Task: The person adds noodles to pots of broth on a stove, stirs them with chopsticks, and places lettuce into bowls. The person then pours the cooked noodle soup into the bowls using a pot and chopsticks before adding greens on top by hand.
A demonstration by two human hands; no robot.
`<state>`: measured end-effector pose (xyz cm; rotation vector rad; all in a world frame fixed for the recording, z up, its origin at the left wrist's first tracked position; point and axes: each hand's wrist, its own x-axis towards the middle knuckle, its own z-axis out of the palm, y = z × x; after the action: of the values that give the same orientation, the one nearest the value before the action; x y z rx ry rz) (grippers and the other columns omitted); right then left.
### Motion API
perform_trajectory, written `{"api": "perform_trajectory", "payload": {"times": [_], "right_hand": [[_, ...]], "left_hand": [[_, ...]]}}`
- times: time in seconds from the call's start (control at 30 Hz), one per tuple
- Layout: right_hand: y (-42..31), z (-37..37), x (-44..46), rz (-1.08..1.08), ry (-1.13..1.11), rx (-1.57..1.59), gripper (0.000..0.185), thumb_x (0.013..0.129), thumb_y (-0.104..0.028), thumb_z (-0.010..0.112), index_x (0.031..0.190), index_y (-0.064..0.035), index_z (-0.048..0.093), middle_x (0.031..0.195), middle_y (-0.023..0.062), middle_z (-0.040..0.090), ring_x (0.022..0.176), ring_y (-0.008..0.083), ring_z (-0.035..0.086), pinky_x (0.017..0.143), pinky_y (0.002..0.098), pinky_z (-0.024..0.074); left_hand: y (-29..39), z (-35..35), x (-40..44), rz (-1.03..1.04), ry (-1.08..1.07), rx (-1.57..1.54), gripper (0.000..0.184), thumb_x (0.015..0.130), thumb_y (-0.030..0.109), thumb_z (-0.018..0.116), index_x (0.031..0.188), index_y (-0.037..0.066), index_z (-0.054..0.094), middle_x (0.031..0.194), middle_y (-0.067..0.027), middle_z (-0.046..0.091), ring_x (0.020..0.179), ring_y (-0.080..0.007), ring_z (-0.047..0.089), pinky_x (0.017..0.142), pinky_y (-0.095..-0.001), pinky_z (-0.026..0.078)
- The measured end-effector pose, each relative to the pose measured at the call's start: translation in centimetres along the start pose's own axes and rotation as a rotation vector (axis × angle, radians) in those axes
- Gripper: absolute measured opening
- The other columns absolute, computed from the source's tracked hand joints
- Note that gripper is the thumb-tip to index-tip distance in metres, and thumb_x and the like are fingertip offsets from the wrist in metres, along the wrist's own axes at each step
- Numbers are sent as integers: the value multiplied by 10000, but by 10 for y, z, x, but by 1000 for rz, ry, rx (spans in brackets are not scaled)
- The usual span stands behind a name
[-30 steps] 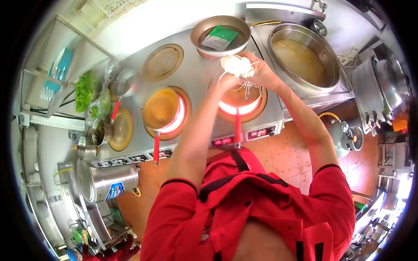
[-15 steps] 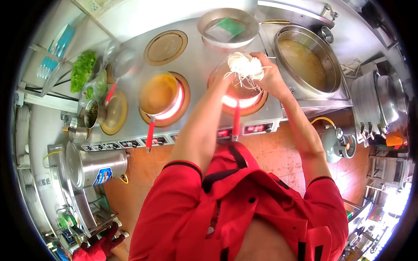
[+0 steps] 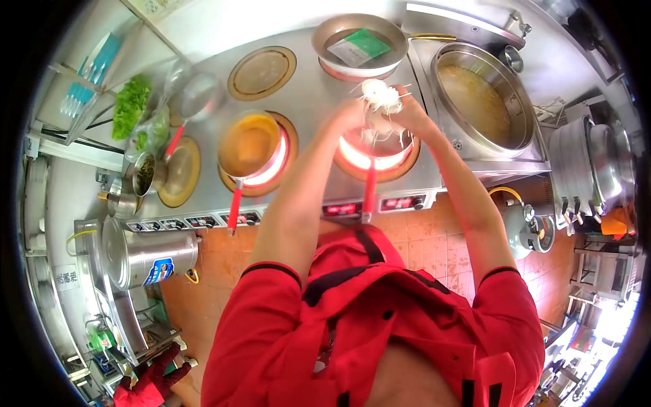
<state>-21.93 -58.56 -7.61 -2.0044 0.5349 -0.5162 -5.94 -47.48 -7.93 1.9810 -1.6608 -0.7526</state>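
A bundle of pale noodles [image 3: 381,97] is bunched between my two hands, with loose strands dangling below. My left hand [image 3: 350,115] grips it from the left, slightly blurred, and my right hand [image 3: 409,114] closes round its right side. Both are held over a red-handled pan [image 3: 383,147] on a glowing burner, the pan partly hidden by hands and noodles. To the left, a second red-handled pan [image 3: 247,146] with brownish-orange contents sits on another glowing burner.
At the back stands a wide pan [image 3: 359,19] with a green-and-white packet [image 3: 359,47]. A large pot of broth [image 3: 475,95] is at right. Lettuce [image 3: 132,103] and a small pot [image 3: 144,175] are at left. A person in red [image 3: 150,380] is at lower left.
Both hands have drawn slightly closer together round the noodles, and the bundle looks more upright. The strands still hang over the pan. The view has shifted a little.
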Motion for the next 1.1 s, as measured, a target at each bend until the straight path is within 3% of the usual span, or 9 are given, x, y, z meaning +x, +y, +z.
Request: {"api": "perform_trajectory", "payload": {"times": [0.2, 0.3, 0.5, 0.7, 0.77, 0.87, 0.97, 1.07, 1.1], "right_hand": [[-15, -28, -2, 45, -201, 59, 576, 699, -81, 742, 1196, -12, 459, 1014, 65, 600, 922, 123, 562, 793, 273, 460], [-43, -48, 2, -11, -156, 154, 580, 699, -96, 754, 1201, -38, 468, 1014, 61, 602, 907, 119, 563, 776, 269, 461], [-108, -60, 22, -86, 39, 0, 584, 722, -115, 741, 1235, -54, 469, 1042, 61, 608, 914, 132, 573, 743, 272, 479], [-173, -41, 49, -212, -60, 147, 589, 716, -138, 756, 1216, 17, 488, 966, 84, 631, 841, 136, 611, 742, 271, 507], [-193, -27, 62, -219, -61, 217, 690, 724, -121, 742, 1289, 25, 373, 1079, 123, 599, 946, 200, 599, 819, 297, 498], [-247, 0, 71, -258, -97, 317, 598, 717, -42, 726, 1231, 41, 432, 1045, 118, 618, 916, 194, 615, 803, 305, 513], [-299, 40, 84, -297, -135, 475, 519, 735, 21, 684, 1203, 30, 458, 984, 105, 624, 804, 185, 632, 687, 296, 535], [-339, 83, 89, -302, -180, 516, 520, 731, 15, 694, 1199, 18, 467, 967, 102, 626, 773, 179, 633, 658, 289, 539], [-337, 94, 100, -305, -286, 529, 537, 728, 1, 707, 1208, 8, 464, 984, 104, 624, 793, 181, 633, 680, 288, 542]], "left_hand": [[6, -16, -5, -103, -3, 61, 499, 637, 206, 790, 1092, 85, 624, 1045, -159, 648, 956, -285, 621, 838, -354, 473], [-21, -9, 14, 7, 69, -134, 524, 654, 182, 787, 1125, 47, 602, 1039, -150, 651, 969, -263, 619, 837, -346, 475], [43, -70, -39, 137, 194, -931, 728, 708, 223, 796, 1304, 22, 429, 1137, -155, 560, 1031, -237, 573, 883, -340, 474], [54, -98, -73, 224, 173, -869, 713, 799, 125, 702, 1382, 108, 291, 1284, -168, 446, 1085, -221, 540, 931, -342, 458], [45, -97, -75, 219, 160, -829, 771, 793, 120, 710, 1402, 117, 237, 1306, -148, 440, 1049, -198, 554, 852, -309, 477], [38, -106, -96, 149, 224, -914, 618, 817, 111, 682, 1344, 93, 359, 1215, -101, 531, 981, -149, 567, 764, -270, 475], [13, -143, -125, 281, 37, -940, 377, 867, 150, 628, 1219, 76, 516, 1067, -54, 613, 905, -102, 567, 710, -238, 452], [-26, -181, -163, 365, 190, -879, 241, 908, 217, 575, 1075, 47, 609, 945, -9, 640, 754, -67, 553, 683, -231, 460], [-39, -193, -180, 318, 224, -938, 231, 921, 211, 548, 1065, 44, 614, 954, -41, 639, 830, -85, 559, 723, -237, 461]]}}
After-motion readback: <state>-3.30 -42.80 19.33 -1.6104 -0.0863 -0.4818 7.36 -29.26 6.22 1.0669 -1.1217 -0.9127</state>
